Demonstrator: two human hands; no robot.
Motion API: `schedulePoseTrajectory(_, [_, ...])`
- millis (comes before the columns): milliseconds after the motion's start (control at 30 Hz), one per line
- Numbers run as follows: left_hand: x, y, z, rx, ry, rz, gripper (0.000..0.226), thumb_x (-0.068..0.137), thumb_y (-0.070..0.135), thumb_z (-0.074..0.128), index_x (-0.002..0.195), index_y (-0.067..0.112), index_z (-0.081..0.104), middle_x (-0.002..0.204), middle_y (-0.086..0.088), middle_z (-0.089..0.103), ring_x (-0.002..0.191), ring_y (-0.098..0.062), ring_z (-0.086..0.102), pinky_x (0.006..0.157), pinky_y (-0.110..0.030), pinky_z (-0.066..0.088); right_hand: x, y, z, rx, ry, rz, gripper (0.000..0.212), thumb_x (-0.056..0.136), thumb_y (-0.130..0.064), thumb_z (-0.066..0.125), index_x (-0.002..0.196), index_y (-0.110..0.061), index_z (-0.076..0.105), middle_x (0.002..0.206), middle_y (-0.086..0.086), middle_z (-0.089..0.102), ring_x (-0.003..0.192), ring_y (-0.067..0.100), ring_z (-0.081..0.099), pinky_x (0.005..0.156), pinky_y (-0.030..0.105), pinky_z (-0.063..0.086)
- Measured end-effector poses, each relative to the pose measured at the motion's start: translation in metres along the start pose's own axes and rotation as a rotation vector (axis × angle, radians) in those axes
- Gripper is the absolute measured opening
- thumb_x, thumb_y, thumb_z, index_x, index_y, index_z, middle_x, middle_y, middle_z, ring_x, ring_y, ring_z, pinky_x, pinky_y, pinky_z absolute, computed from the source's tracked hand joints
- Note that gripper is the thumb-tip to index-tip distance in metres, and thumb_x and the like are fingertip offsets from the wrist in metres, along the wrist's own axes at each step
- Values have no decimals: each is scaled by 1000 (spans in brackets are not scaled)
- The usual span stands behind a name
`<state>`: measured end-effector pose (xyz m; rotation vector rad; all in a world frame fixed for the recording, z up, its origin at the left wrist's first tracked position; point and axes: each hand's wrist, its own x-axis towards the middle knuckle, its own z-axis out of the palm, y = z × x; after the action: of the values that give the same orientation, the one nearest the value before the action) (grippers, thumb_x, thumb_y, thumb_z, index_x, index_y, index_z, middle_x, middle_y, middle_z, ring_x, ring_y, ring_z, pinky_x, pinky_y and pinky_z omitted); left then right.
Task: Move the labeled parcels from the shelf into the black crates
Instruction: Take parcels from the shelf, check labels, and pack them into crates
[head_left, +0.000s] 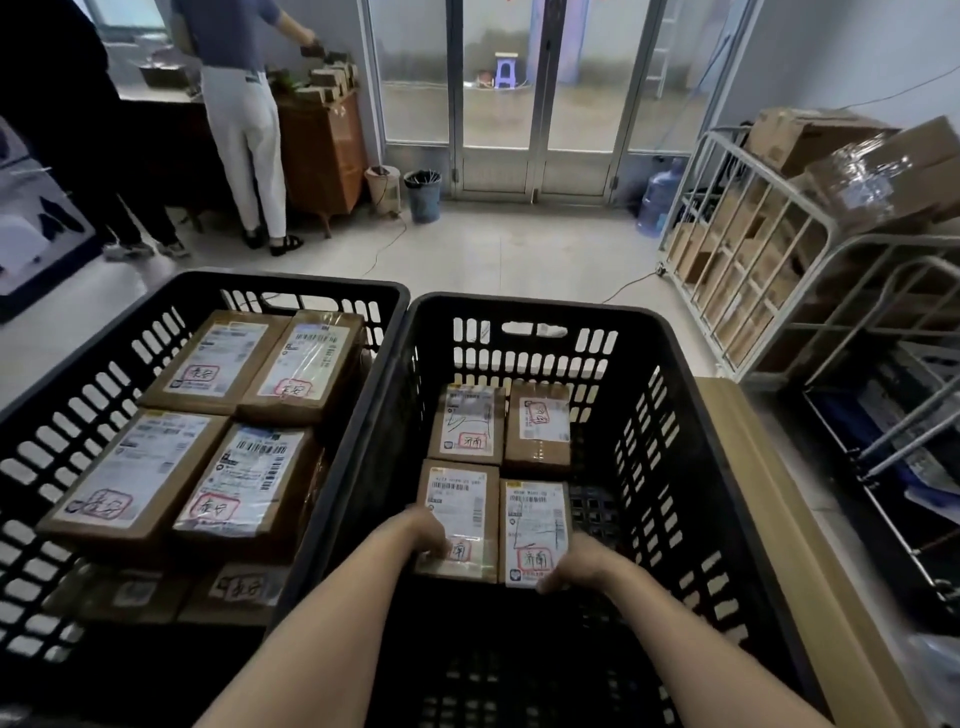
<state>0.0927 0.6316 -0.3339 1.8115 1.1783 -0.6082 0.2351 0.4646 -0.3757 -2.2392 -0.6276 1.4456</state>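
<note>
Two black crates stand side by side below me. The left crate (291, 283) is stacked with several labeled brown parcels (244, 478). On the floor of the right crate (675, 374) lie two far parcels (537, 421) and two near ones. My left hand (426, 532) grips the near end of the near-left parcel (460, 512). The near-right parcel (535, 525) has my right hand (576, 564) on its near end. Both near parcels rest on or just above the crate floor.
A metal cage trolley (769, 249) full of cardboard boxes stands at the right, with a second metal frame (893, 426) nearer. Two people (244, 130) stand at a wooden counter at the far left. A bin (423, 195) and water jug (660, 200) sit by the glass doors.
</note>
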Motion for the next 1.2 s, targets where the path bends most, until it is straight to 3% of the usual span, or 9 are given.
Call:
schedulePoseTrajectory(100, [10,2,0,40,49,-9,44,88,-1,55,131,-3,48,136,-17,52,124,-27,51,103,-32,43,10,-1,-3,23,4,-63,40,65,1,77,85,-30,63,85,-15,66,80,-3,60,57,6,45])
schedulePoseTrajectory(267, [14,9,2,243,181,-11,68,86,12,64,143,-1,29,139,-13,48,125,-25,50,102,-30,44,16,6,-4,-4,60,-76,46,64,-4,80,95,-30,58,109,-5,66,100,9,59,80,15,46])
schedulePoseTrajectory(333, [11,12,4,443,267,35,79,87,17,62,145,-1,12,139,-16,42,125,-29,47,99,-35,45,11,3,-3,-126,169,-73,70,60,-16,84,120,-22,48,126,2,56,114,16,54,97,27,44])
schedulePoseTrajectory(433, [5,10,6,743,297,175,75,87,20,61,144,4,15,146,-16,27,132,-31,32,104,-40,41,1,-6,-6,-428,398,-151,102,58,-40,83,140,-20,26,140,3,39,130,23,37,105,39,37])
schedulePoseTrajectory(500, [5,7,4,878,289,279,65,91,18,55,144,4,19,151,-15,19,138,-30,22,110,-40,34,-1,-10,-6,-547,472,-297,91,68,-44,76,141,-19,27,146,1,33,134,20,32,107,36,33])
schedulePoseTrajectory(633, [7,7,-1,960,219,354,72,92,21,53,148,7,11,158,-11,4,144,-27,10,113,-42,28,3,-12,4,-691,408,-425,72,80,-37,67,140,-17,33,153,-1,21,140,17,22,108,36,32])
schedulePoseTrajectory(800, [7,7,-4,918,136,311,99,80,30,71,149,10,4,159,-8,-2,145,-27,10,108,-49,36,11,-3,11,-697,370,-456,71,86,-38,60,145,-16,27,157,-1,9,145,16,5,115,37,23])
schedulePoseTrajectory(1067, [7,8,-1,953,162,309,96,84,32,66,150,13,-1,159,-6,-6,146,-24,4,106,-44,38,16,2,9,-685,334,-483,73,86,-43,58,146,-17,26,158,0,7,145,17,3,116,34,15])
schedulePoseTrajectory(1200, [2,8,0,1001,169,307,97,83,36,66,150,11,0,159,-9,-1,146,-25,10,114,-41,26,5,-10,9,-707,310,-425,71,85,-39,60,144,-14,28,158,3,9,145,19,7,115,37,20])
